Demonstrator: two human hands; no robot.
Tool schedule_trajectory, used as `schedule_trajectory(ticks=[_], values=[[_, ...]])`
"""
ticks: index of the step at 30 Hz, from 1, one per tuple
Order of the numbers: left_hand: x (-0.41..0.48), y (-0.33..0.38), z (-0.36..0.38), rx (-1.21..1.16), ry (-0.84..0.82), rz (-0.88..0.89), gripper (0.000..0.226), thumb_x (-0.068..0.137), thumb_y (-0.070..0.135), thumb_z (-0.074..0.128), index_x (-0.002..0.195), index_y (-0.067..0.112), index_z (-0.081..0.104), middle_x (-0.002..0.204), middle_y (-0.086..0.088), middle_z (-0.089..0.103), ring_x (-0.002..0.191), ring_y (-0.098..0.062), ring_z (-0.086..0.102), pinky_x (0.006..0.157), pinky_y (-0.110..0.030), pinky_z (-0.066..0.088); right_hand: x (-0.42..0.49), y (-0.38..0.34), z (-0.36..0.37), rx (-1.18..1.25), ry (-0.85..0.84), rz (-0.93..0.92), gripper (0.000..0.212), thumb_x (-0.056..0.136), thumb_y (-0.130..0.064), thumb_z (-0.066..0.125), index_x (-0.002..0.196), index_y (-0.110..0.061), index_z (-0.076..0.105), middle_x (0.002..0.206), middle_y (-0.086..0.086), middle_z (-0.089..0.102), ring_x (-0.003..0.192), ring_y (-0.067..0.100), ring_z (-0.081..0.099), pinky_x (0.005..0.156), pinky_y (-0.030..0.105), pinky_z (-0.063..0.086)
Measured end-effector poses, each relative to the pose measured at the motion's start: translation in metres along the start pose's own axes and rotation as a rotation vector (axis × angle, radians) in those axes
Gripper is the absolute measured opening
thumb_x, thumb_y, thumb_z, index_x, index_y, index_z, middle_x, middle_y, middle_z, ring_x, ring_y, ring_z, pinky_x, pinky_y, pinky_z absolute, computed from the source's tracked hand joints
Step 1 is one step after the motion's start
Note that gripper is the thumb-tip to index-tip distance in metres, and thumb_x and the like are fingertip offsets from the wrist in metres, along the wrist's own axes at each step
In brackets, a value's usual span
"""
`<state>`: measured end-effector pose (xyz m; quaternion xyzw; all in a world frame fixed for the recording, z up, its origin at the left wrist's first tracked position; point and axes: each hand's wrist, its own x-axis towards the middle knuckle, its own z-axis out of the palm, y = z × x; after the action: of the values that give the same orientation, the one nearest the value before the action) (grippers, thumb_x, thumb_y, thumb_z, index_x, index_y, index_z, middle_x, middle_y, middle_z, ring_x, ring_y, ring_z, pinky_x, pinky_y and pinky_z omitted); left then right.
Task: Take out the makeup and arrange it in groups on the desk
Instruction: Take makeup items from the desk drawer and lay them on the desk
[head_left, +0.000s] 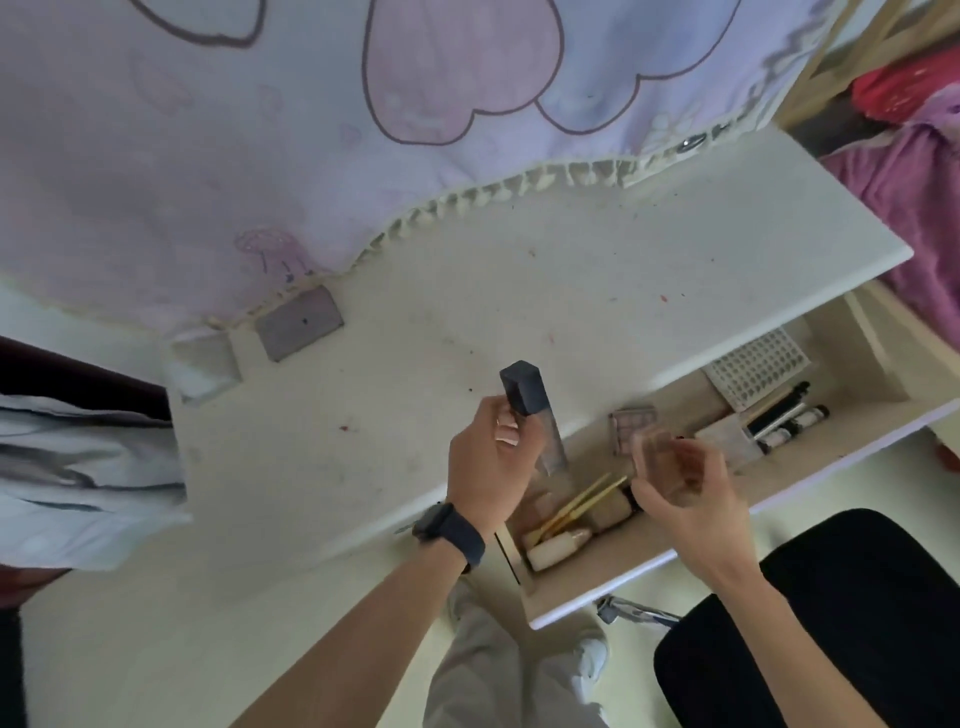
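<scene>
Now: a piece of makeup in each hand above the open drawer

Overhead, a pastel patterned cloth (311, 130) hangs over the back of the pale desk (571, 270), whose top is speckled with small stains. A black chair seat (831, 623) sits at lower right, just beside the drawer (639, 551), which is pulled out from under the desk's front edge.

The left hand (491, 462), with a dark watch (449, 530) on its wrist, has its fingers curled round a tall square bottle (524, 395) with a dark cap. It holds the bottle tilted over the desk's front edge, cap toward the cloth. The right hand (685, 499) is above the drawer, its fingers closed round a small pinkish clear case (660, 457) that is too blurred to identify.

Inside the drawer lie a dotted sheet (758, 366), black-and-white tubes (789, 423), an eyeshadow palette (631, 423), pale-handled brushes (582, 504) and a cream bottle (550, 548). A grey plate (301, 322) lies on the desk near the cloth.
</scene>
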<state>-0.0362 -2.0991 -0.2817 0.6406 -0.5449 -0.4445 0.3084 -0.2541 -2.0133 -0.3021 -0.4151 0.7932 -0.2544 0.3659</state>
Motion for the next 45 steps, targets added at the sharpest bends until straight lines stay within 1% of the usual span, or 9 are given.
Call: schedule_trajectory(ticks=[5,10,19,25,29,32,36,42,45], values=[[0.02,-0.02,-0.08,-0.07,0.223,-0.08,0.007,0.093,0.033,0.065,0.092,0.029,0.059,0.076,0.025,0.066,0.077,0.01,0.063,0.062,-0.003,0.043,0.004,-0.073,0.048,-0.04,-0.11,-0.181,0.073,0.068,-0.064,0.072,0.13,-0.034,0.049,0.116,-0.012,0.062,0.106,0.013,0.06,0.091,0.035,0.053],[0.037,-0.043,-0.157,-0.092,0.406,-0.181,0.015,0.09,0.047,0.062,0.092,0.032,0.058,0.089,0.013,0.07,0.085,-0.015,0.07,0.074,-0.028,0.053,0.053,-0.163,0.132,-0.209,-0.116,-0.324,0.07,0.076,-0.066,0.066,0.13,-0.024,0.05,0.114,0.002,0.063,0.102,0.024,0.058,0.084,0.035,0.05],[0.06,-0.06,-0.225,-0.03,0.499,-0.219,0.008,0.092,0.039,0.063,0.087,0.036,0.059,0.087,0.013,0.07,0.083,-0.019,0.071,0.066,-0.026,0.047,0.115,-0.279,0.24,-0.425,-0.056,-0.346,0.056,0.086,-0.054,0.056,0.127,-0.017,0.05,0.116,0.016,0.055,0.097,0.031,0.043,0.074,0.035,0.033],[0.079,-0.056,-0.233,-0.046,0.436,-0.224,0.009,0.092,0.039,0.067,0.087,0.036,0.06,0.089,0.013,0.07,0.086,-0.017,0.07,0.084,-0.044,0.057,0.12,-0.278,0.251,-0.45,-0.02,-0.42,0.061,0.088,-0.062,0.06,0.13,-0.018,0.053,0.131,0.012,0.05,0.115,0.035,0.044,0.087,0.041,0.048],[0.086,-0.051,-0.225,-0.098,0.374,-0.21,0.01,0.086,0.045,0.07,0.09,0.036,0.067,0.086,0.016,0.073,0.084,-0.011,0.071,0.086,-0.043,0.058,0.111,-0.272,0.236,-0.206,-0.089,-0.395,0.058,0.093,-0.057,0.059,0.142,-0.027,0.049,0.148,0.006,0.04,0.129,0.029,0.04,0.101,0.035,0.041],[0.091,-0.042,-0.212,-0.157,0.332,-0.218,0.013,0.08,0.046,0.073,0.089,0.036,0.07,0.085,0.019,0.074,0.083,-0.009,0.072,0.084,-0.042,0.06,0.083,-0.255,0.213,0.122,-0.206,-0.404,0.048,0.087,-0.041,0.067,0.134,-0.036,0.058,0.131,-0.016,0.059,0.115,0.009,0.057,0.092,0.022,0.045],[0.101,-0.024,-0.188,-0.158,0.245,-0.2,0.025,0.073,0.052,0.077,0.088,0.032,0.073,0.084,0.018,0.075,0.083,-0.009,0.072,0.081,-0.04,0.061,0.055,-0.234,0.186,0.171,-0.455,-0.474,0.056,0.077,-0.053,0.074,0.13,-0.047,0.057,0.112,-0.035,0.065,0.102,-0.006,0.061,0.078,0.003,0.041],[0.118,-0.01,-0.16,-0.076,0.053,-0.108,0.015,0.08,0.051,0.077,0.087,0.039,0.071,0.086,0.019,0.074,0.085,-0.003,0.07,0.071,-0.024,0.058,0.084,-0.208,0.165,0.18,-0.29,-0.415,0.033,0.081,-0.034,0.082,0.103,-0.044,0.06,0.093,-0.034,0.068,0.084,-0.007,0.065,0.068,0.005,0.045],[0.136,-0.02,-0.17,0.321,0.129,0.066,0.021,0.092,0.047,0.065,0.109,0.035,0.068,0.102,0.014,0.07,0.106,-0.012,0.06,0.085,-0.029,0.051,0.109,-0.203,0.153,0.172,-0.213,-0.376,0.039,0.081,-0.029,0.082,0.108,-0.044,0.057,0.096,-0.04,0.065,0.086,-0.009,0.064,0.067,0.004,0.047]])
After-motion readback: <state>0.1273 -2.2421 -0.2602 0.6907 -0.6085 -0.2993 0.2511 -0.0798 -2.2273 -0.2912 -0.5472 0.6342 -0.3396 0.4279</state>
